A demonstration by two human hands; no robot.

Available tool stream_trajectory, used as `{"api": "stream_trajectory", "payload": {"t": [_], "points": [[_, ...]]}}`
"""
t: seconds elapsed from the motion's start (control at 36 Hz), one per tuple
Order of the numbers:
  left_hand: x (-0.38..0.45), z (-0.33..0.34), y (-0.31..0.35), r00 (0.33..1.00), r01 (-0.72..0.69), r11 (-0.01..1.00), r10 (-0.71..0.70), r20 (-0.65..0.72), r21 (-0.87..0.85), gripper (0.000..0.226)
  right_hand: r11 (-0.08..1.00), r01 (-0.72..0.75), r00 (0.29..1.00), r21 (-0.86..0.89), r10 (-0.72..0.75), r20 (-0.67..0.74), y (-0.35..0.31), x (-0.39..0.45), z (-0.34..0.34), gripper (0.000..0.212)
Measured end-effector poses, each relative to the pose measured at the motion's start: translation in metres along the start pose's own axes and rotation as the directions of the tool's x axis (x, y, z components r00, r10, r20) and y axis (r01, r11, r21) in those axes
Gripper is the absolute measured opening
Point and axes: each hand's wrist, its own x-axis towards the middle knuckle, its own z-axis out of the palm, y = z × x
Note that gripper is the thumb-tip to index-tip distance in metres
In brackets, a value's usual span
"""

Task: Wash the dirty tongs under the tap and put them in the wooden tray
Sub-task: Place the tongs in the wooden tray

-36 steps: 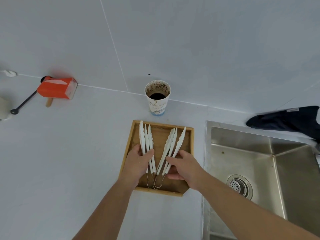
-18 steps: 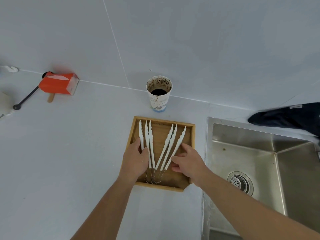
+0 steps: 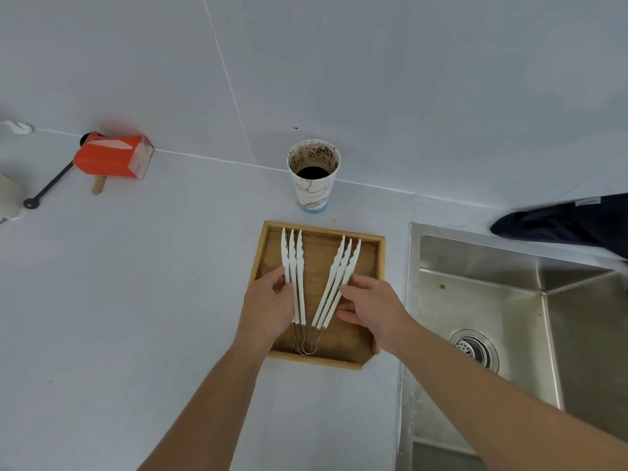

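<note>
as the tongs lie in the wooden tray, both hands' grips touch them, fingers relaxed.

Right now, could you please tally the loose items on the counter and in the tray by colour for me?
White plastic tong arms in the wooden tray: 6
Red carton: 1
Printed white paper cup: 1
Black long-handled utensil: 1
Dark navy cloth: 1
Total: 10
</note>
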Motion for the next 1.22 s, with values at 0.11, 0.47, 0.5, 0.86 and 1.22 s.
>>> {"api": "stream_trajectory", "payload": {"t": [0.11,0.47,0.5,0.86,1.22], "points": [[-0.002,-0.001,-0.001,0.999,-0.003,1.000,0.004,0.036,-0.017,0.046,1.000,0.005,1.000,-0.005,-0.005,-0.006,0.001,0.000,-0.001,0.032],[0.000,-0.002,-0.004,1.000,0.002,1.000,-0.002,0.017,0.000,0.060,0.999,-0.004,1.000,-0.034,0.004,-0.008,0.001,-0.001,0.001,0.034],[0.000,-0.002,-0.004,1.000,0.002,1.000,-0.002,0.019,-0.001,0.060,0.999,-0.006,1.000,-0.032,0.005,-0.007,0.001,-0.001,0.001,0.033],[-0.009,-0.006,0.001,1.000,0.002,1.000,-0.001,0.027,-0.023,0.058,0.998,0.002,1.000,-0.058,-0.001,0.023,0.000,0.007,-0.004,0.029],[-0.020,-0.012,0.013,0.998,0.011,0.999,-0.009,0.059,-0.038,0.041,0.999,-0.048,0.998,0.014,0.047,0.041,-0.002,0.005,-0.014,0.022]]}}
